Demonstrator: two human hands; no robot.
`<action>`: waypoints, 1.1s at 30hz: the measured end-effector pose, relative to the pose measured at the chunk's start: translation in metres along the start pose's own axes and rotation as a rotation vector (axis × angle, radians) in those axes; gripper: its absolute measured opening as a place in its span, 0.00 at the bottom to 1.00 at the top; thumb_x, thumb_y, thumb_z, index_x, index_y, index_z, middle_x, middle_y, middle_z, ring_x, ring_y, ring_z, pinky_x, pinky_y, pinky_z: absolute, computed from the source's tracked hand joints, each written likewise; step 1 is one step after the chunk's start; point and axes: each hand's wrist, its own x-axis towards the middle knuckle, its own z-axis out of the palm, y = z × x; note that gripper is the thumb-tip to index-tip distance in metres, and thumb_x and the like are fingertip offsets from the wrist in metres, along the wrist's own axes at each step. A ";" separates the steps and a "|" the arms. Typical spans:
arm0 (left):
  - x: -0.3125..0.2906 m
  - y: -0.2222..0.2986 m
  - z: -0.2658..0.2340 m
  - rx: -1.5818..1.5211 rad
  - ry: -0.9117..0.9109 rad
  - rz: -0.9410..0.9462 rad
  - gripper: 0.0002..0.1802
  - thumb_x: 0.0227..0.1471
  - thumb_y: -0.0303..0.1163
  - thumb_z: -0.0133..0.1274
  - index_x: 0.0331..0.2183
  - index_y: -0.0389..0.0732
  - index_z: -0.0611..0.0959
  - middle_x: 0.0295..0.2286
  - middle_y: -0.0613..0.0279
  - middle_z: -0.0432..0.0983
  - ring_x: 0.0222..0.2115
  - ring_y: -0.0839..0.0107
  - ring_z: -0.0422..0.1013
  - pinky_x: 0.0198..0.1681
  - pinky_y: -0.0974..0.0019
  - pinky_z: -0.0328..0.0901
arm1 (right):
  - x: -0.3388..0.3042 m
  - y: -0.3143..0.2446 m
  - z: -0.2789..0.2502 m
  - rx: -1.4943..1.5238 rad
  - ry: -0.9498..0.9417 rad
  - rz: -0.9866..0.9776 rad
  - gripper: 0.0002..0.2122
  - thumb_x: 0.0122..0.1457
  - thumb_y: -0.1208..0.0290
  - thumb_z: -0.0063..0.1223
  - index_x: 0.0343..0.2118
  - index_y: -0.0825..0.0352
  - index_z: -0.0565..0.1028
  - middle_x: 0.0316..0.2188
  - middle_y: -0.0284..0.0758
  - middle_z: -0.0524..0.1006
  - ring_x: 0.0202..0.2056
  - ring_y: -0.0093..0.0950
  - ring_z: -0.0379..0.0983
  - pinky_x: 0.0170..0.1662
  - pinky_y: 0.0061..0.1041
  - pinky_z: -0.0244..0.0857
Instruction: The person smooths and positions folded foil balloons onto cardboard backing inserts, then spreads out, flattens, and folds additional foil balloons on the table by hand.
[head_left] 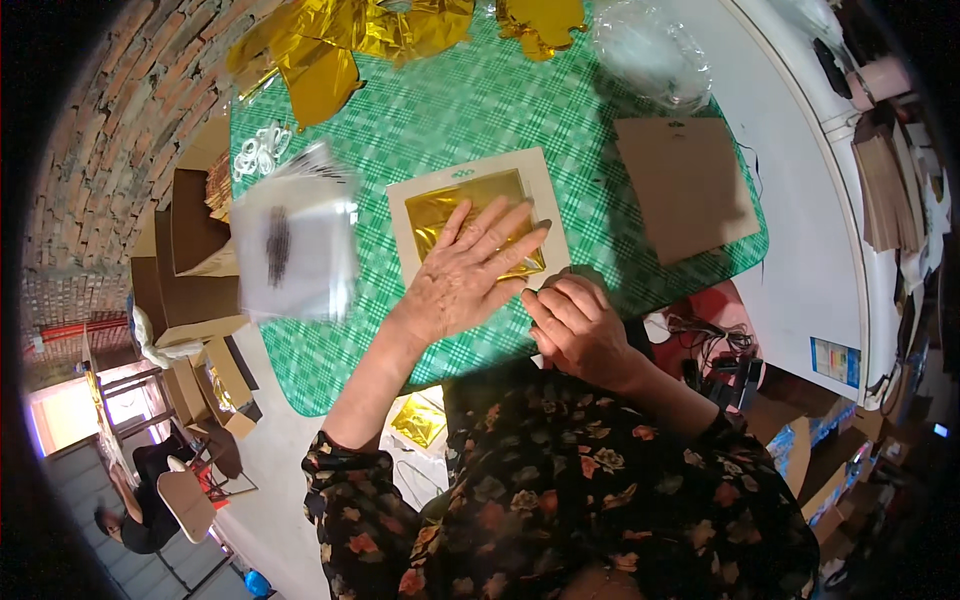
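Note:
My left hand (463, 265) lies flat with its fingers spread on a folded gold foil sheet (428, 218). Under the foil is a light brown card (400, 200) with a small green mark near its far edge. My right hand (578, 322) is closed, its thumb and fingers pressed together at the card's near right corner. Whatever is between those fingers, if anything, is too small or hidden to make out. Left of the card sits a stack of clear plastic bags (300, 240).
More gold foil (320, 60) covers the table's far left. White rings (262, 150) lie near the bags. A bundle of clear plastic (652, 55) is at the far right, above a brown card (688, 190). Cardboard boxes (190, 290) flank the green table (300, 375). A person (150, 500) sits at lower left.

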 end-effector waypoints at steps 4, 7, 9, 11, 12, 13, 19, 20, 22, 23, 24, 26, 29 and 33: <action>0.004 -0.001 -0.015 -0.153 0.000 -0.017 0.40 0.55 0.49 0.57 0.66 0.55 0.65 0.67 0.61 0.54 0.69 0.57 0.48 0.72 0.43 0.38 | -0.005 0.004 0.004 0.032 -0.017 0.006 0.20 0.54 0.69 0.58 0.50 0.70 0.77 0.46 0.36 0.72 0.52 0.37 0.67 0.60 0.41 0.63; 0.002 -0.010 -0.012 -0.132 0.017 -0.031 0.40 0.55 0.51 0.57 0.65 0.53 0.67 0.66 0.60 0.57 0.69 0.56 0.50 0.72 0.43 0.38 | -0.006 0.004 0.006 0.026 -0.002 0.002 0.21 0.55 0.70 0.57 0.52 0.69 0.76 0.46 0.36 0.72 0.52 0.37 0.67 0.59 0.41 0.64; 0.002 -0.015 -0.008 -0.123 0.029 -0.008 0.39 0.55 0.52 0.57 0.65 0.53 0.68 0.65 0.60 0.59 0.68 0.55 0.51 0.72 0.43 0.39 | -0.008 0.006 0.012 0.017 0.135 -0.029 0.22 0.55 0.71 0.56 0.54 0.68 0.74 0.46 0.35 0.72 0.52 0.37 0.67 0.58 0.41 0.65; 0.002 -0.017 -0.005 -0.132 0.032 -0.008 0.39 0.55 0.52 0.57 0.64 0.53 0.69 0.65 0.60 0.60 0.67 0.55 0.53 0.72 0.43 0.39 | -0.008 0.009 0.013 0.027 0.135 -0.032 0.22 0.56 0.71 0.56 0.55 0.68 0.73 0.47 0.35 0.71 0.52 0.36 0.67 0.58 0.41 0.66; 0.002 -0.017 -0.003 -0.121 0.030 -0.016 0.38 0.56 0.51 0.56 0.64 0.51 0.69 0.65 0.58 0.59 0.68 0.54 0.51 0.72 0.43 0.39 | -0.007 0.010 0.016 0.006 0.201 -0.069 0.21 0.56 0.71 0.56 0.54 0.67 0.73 0.47 0.35 0.71 0.52 0.36 0.67 0.57 0.41 0.67; 0.001 -0.016 -0.002 -0.108 0.028 -0.024 0.37 0.57 0.51 0.56 0.64 0.50 0.70 0.66 0.56 0.58 0.68 0.52 0.50 0.71 0.42 0.38 | -0.008 0.010 0.017 -0.017 0.266 -0.107 0.20 0.57 0.71 0.56 0.54 0.67 0.74 0.47 0.35 0.71 0.52 0.35 0.67 0.57 0.41 0.67; 0.002 -0.011 -0.002 -0.087 0.057 -0.077 0.35 0.58 0.54 0.54 0.63 0.52 0.71 0.65 0.57 0.59 0.68 0.53 0.51 0.71 0.43 0.39 | -0.002 -0.006 0.005 0.019 0.133 -0.100 0.20 0.56 0.70 0.57 0.51 0.67 0.74 0.49 0.37 0.72 0.52 0.36 0.69 0.57 0.41 0.66; 0.002 -0.011 -0.001 -0.079 0.046 -0.085 0.36 0.59 0.55 0.52 0.64 0.51 0.70 0.66 0.55 0.58 0.69 0.52 0.49 0.71 0.43 0.38 | 0.002 -0.012 0.003 0.047 0.065 -0.061 0.20 0.55 0.70 0.58 0.51 0.69 0.74 0.50 0.38 0.73 0.53 0.36 0.69 0.58 0.42 0.65; 0.000 -0.010 0.001 -0.085 0.053 -0.091 0.36 0.60 0.56 0.51 0.64 0.51 0.70 0.66 0.55 0.58 0.69 0.52 0.49 0.71 0.43 0.38 | 0.007 -0.017 0.007 0.105 -0.011 -0.004 0.23 0.53 0.66 0.59 0.51 0.73 0.75 0.52 0.42 0.73 0.56 0.39 0.67 0.61 0.44 0.61; -0.001 -0.009 0.002 -0.092 0.060 -0.101 0.36 0.60 0.57 0.50 0.64 0.51 0.70 0.66 0.54 0.58 0.69 0.51 0.49 0.71 0.43 0.37 | 0.007 -0.018 0.009 0.103 -0.011 -0.006 0.23 0.53 0.66 0.59 0.51 0.73 0.75 0.52 0.42 0.73 0.56 0.39 0.67 0.61 0.44 0.61; -0.001 -0.009 0.003 -0.090 0.063 -0.100 0.36 0.60 0.57 0.50 0.64 0.51 0.70 0.66 0.54 0.58 0.69 0.51 0.49 0.71 0.43 0.37 | 0.006 -0.019 0.010 0.080 -0.022 0.007 0.24 0.57 0.63 0.57 0.53 0.74 0.73 0.53 0.44 0.73 0.57 0.41 0.67 0.62 0.46 0.60; -0.001 -0.009 0.004 -0.099 0.075 -0.115 0.37 0.59 0.58 0.51 0.64 0.51 0.70 0.66 0.53 0.58 0.69 0.51 0.49 0.71 0.43 0.37 | 0.004 -0.019 0.011 0.056 -0.034 0.022 0.26 0.61 0.59 0.54 0.55 0.75 0.71 0.54 0.47 0.72 0.57 0.43 0.67 0.62 0.48 0.59; 0.001 -0.004 0.000 -0.117 0.080 -0.112 0.39 0.57 0.59 0.52 0.64 0.50 0.71 0.66 0.52 0.58 0.69 0.50 0.48 0.71 0.42 0.37 | -0.003 -0.017 0.016 0.008 -0.015 0.015 0.25 0.62 0.57 0.52 0.55 0.74 0.73 0.55 0.46 0.72 0.59 0.42 0.66 0.65 0.45 0.55; 0.001 -0.004 0.005 -0.121 0.130 -0.121 0.40 0.52 0.57 0.59 0.62 0.51 0.73 0.65 0.54 0.59 0.68 0.50 0.50 0.71 0.42 0.40 | -0.007 -0.013 0.019 0.020 0.002 -0.013 0.24 0.64 0.58 0.49 0.54 0.74 0.74 0.57 0.45 0.72 0.60 0.40 0.66 0.66 0.44 0.54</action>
